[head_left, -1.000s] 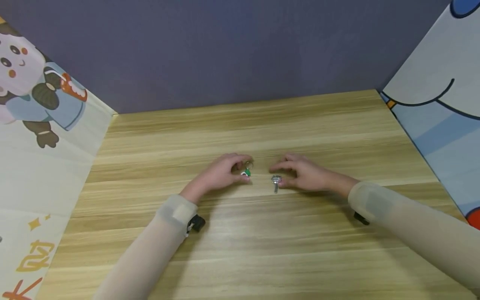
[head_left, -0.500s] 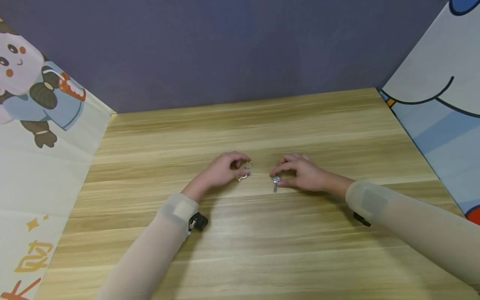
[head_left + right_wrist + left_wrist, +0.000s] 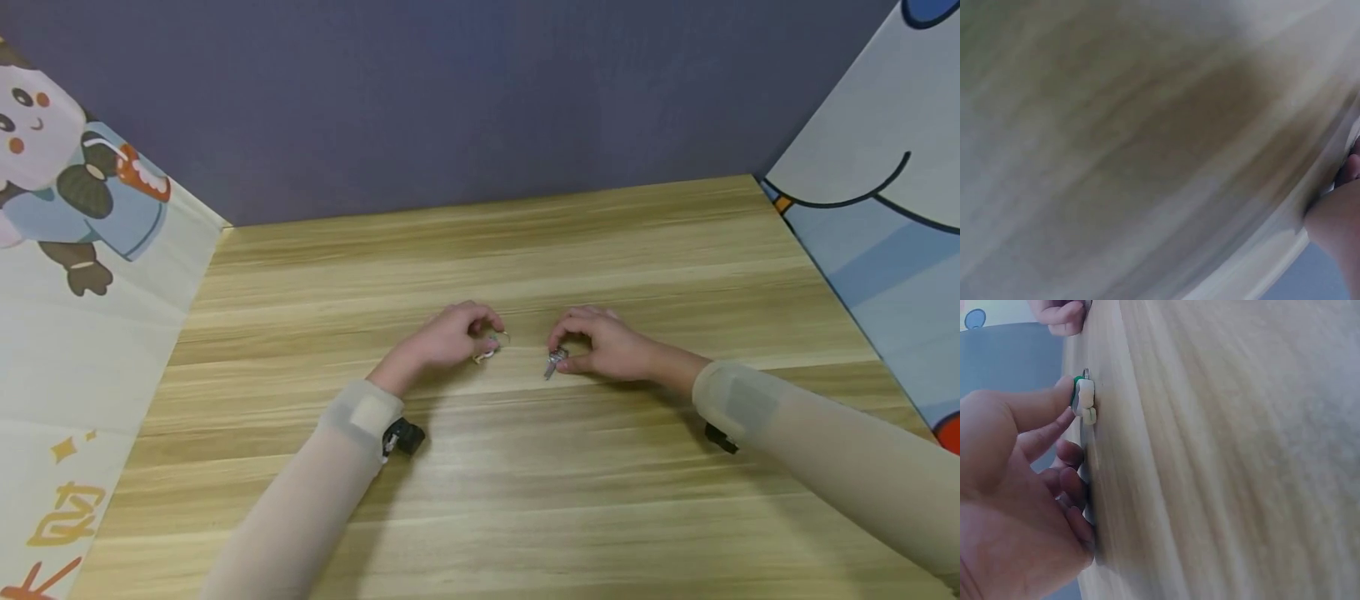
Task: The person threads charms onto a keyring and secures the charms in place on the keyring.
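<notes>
My left hand (image 3: pixel 444 337) pinches a keychain (image 3: pixel 487 354) between thumb and forefinger, just over the wooden table. In the left wrist view the keychain's charm (image 3: pixel 1086 394) is green and cream-white, and its metal ring (image 3: pixel 1086 373) points away from the palm. To the right, a small gap away, my right hand (image 3: pixel 609 346) pinches what looks like a silver key (image 3: pixel 553 362) by its wide head, the narrow end slanting down toward me. Only part of the right hand (image 3: pixel 1338 219) enters the right wrist view, where the key is out of sight.
The wood-grain table (image 3: pixel 480 483) runs back to a dark blue-grey wall panel (image 3: pixel 480 108). White panels with cartoon prints stand at the left (image 3: pixel 82 350) and right (image 3: pixel 862 183). Each wrist wears a small black camera.
The left thumb and forefinger have closed on the keychain, tilting its charm. The right fingers have closed on the key, and its narrow end has swung slightly left.
</notes>
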A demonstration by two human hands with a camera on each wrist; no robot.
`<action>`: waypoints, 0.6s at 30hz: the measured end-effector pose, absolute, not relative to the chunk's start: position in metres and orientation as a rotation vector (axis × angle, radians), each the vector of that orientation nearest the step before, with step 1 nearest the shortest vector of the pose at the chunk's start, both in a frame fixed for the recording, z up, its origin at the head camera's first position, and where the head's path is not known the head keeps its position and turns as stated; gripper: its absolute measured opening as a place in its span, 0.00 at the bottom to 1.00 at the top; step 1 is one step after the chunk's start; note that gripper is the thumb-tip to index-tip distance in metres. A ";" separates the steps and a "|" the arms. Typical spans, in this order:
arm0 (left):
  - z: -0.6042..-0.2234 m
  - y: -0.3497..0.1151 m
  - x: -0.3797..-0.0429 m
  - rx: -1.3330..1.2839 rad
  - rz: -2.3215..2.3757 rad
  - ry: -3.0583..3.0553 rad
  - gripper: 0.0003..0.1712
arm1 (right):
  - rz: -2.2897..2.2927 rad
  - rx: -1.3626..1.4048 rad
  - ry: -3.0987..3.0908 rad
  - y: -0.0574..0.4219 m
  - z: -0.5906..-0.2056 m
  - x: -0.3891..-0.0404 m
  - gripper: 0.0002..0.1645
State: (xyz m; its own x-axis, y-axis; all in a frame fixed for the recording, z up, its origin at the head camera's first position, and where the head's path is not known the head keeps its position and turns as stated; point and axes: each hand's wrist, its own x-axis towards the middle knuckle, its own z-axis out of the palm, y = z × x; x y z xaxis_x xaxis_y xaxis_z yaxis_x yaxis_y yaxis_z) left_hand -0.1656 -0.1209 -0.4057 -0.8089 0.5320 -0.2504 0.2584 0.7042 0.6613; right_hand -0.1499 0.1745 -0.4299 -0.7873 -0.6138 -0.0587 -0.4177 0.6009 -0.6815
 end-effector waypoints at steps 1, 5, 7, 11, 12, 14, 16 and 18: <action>-0.405 -0.121 -0.165 0.611 0.868 2.481 0.16 | -0.974 -0.839 2.540 0.175 -0.430 -0.150 0.12; -0.404 -0.121 -0.164 0.604 0.819 2.500 0.19 | -0.964 -0.835 2.528 0.175 -0.428 -0.150 0.14; -0.404 -0.120 -0.163 0.591 0.780 2.524 0.21 | -0.957 -0.826 2.524 0.174 -0.426 -0.150 0.16; -0.404 -0.116 -0.161 0.550 0.719 2.562 0.21 | -0.948 -0.814 2.518 0.174 -0.427 -0.151 0.14; -0.404 -0.116 -0.161 0.545 0.710 2.567 0.20 | -0.950 -0.810 2.515 0.174 -0.426 -0.151 0.13; -0.404 -0.115 -0.161 0.533 0.704 2.569 0.17 | -0.953 -0.812 2.514 0.173 -0.426 -0.151 0.12; -0.404 -0.116 -0.160 0.525 0.711 2.566 0.14 | -0.959 -0.821 2.514 0.173 -0.426 -0.151 0.12; -0.404 -0.116 -0.160 0.520 0.723 2.564 0.13 | -0.957 -0.829 2.522 0.173 -0.425 -0.151 0.12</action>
